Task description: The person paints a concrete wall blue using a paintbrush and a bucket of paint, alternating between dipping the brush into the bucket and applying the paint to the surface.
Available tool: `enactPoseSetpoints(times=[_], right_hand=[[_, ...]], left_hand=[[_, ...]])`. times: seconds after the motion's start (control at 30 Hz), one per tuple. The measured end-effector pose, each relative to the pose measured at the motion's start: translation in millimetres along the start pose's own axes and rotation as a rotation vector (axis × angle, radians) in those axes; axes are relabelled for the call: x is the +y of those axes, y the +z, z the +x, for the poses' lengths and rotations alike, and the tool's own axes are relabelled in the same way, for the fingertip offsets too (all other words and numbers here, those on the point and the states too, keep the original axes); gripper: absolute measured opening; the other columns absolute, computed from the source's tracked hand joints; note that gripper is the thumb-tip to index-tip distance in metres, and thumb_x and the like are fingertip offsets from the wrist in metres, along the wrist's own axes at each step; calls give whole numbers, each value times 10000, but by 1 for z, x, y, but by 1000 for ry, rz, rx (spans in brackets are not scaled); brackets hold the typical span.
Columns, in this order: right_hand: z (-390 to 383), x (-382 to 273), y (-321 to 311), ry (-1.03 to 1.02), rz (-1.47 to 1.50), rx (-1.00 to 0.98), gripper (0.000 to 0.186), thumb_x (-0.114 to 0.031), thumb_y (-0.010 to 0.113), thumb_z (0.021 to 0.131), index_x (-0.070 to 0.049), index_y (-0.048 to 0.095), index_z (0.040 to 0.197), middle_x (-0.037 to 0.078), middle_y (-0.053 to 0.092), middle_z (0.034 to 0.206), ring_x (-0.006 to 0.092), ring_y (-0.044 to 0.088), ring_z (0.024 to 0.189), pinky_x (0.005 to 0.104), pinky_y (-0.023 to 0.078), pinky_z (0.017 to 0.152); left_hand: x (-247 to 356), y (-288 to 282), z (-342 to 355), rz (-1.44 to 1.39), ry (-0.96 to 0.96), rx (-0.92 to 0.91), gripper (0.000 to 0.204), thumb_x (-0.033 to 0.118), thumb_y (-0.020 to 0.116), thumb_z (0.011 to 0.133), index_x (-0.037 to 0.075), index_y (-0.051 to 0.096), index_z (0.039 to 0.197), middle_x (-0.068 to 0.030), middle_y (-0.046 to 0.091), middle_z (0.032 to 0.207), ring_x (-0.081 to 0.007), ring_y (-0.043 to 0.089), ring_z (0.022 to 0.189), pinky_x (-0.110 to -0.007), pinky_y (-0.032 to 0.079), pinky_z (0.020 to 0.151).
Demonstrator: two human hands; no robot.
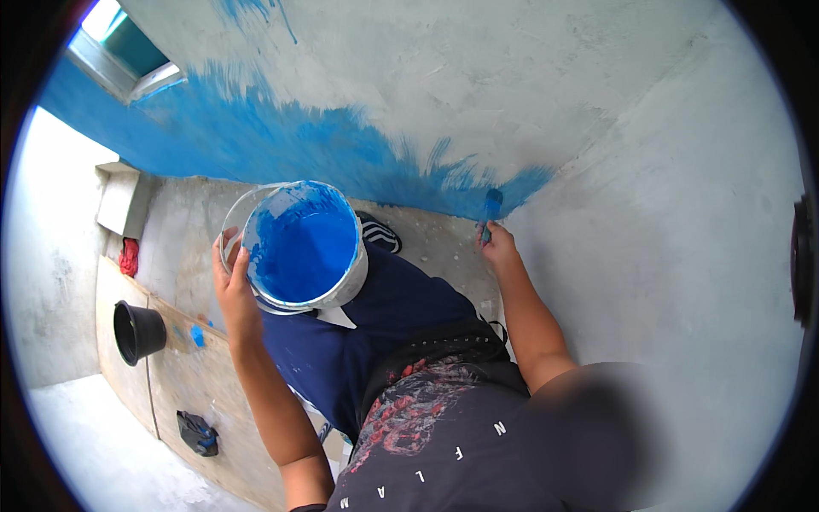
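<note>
1. Well to the left of my paint bucket [355,283], a red cloth [129,258] lies crumpled.
2. Left of the paint bucket and lower in view, a black plastic bucket [139,333] turns its mouth leftward on a wooden board [166,384].
3. My left hand [232,280] is at the paint bucket's left side, fingers half curled, grasping it where the rim and pale bail handle [246,213] meet. Some of my fingertips are hidden, so I cannot tell exactly what each one presses.
4. The paint bucket, white outside, holds bright blue paint [311,256]. Its round mouth faces up toward me; its long axis runs down from there, the base leaning rightward.
5. Just right of the paint bucket is a black sandal [380,233] with white stripes.
6. Below and right of the paint bucket, my dark T-shirt [444,427] bears widely spaced white capitals, upside down from here. The pale print along my waistband is too small to read.
7. Right of the paint bucket, my right hand [498,246] is closed around the handle of a paintbrush [493,205], thumb and fingers pinched together.
8. The paintbrush's long axis runs nearly upright in view, its blue-coated bristles pointing away from me at the blue-streaked wall [299,141] beyond the paint bucket.
</note>
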State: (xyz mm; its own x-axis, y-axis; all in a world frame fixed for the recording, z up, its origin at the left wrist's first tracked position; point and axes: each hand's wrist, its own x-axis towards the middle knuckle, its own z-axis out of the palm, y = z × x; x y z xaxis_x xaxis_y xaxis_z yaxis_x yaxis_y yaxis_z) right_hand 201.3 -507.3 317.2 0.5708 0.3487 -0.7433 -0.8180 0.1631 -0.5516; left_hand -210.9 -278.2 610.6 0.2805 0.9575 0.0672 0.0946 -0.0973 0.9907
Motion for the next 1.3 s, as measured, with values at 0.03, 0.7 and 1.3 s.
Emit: enactPoseSetpoints(times=[0.03,0.7,1.3], right_hand=[[2,-5,2,3,15,3,124,-114,541,1021,-83,538,1141,93,632,1007,195,586,798,317,480,638],[-13,-20,5,-140,-19,-95,171,-169,581,1013,-80,560,1157,54,650,974,166,590,762,307,476,613],[-19,-16,-11,-137,-199,-58,174,-170,554,1018,-79,578,1165,64,655,967,155,544,682,278,424,557]], left_hand=[[-2,0,2,-21,-16,1,461,117,533,990,34,433,1432,-130,463,1439,-264,446,1359,-364,346,1098],[37,22,-6,136,172,-61,408,68,462,945,25,484,1350,-190,610,1320,-285,455,1377,-388,311,1124],[126,92,5,10,257,-291,263,113,433,1041,-76,548,1183,-114,670,843,-87,535,440,-230,517,616]])
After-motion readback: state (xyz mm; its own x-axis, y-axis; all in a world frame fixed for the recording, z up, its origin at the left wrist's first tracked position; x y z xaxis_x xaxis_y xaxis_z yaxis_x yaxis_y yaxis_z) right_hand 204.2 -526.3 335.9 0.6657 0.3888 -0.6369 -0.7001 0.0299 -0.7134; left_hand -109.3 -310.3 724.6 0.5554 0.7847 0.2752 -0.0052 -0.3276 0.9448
